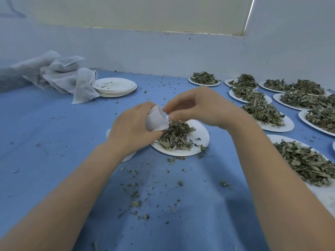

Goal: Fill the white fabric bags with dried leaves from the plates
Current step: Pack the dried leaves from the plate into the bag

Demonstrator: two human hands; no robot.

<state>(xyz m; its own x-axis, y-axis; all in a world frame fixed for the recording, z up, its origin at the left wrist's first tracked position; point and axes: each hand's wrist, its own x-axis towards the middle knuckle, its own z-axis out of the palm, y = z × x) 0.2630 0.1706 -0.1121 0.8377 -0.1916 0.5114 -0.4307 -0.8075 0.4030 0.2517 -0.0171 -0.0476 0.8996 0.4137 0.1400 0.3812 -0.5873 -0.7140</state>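
At ten o'clock we list crumpled cloth (59, 73) beside stacked empty plates (116, 86). At centre, our left hand (132, 125) grips a white bag (155, 118), our right hand (197, 107) pinching its edge (mouth just above the leaves (176, 136)) over a plate (201, 142). From one to four o'clock: heaped plates (282, 124) on blue table (45, 142).

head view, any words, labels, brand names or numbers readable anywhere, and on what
None: no readable text shows anywhere in this view.
The small white bag held by the left hand and right hand is unmarked.
The stack of empty plates, the pile of white cloth and the blue table cover carry no print.
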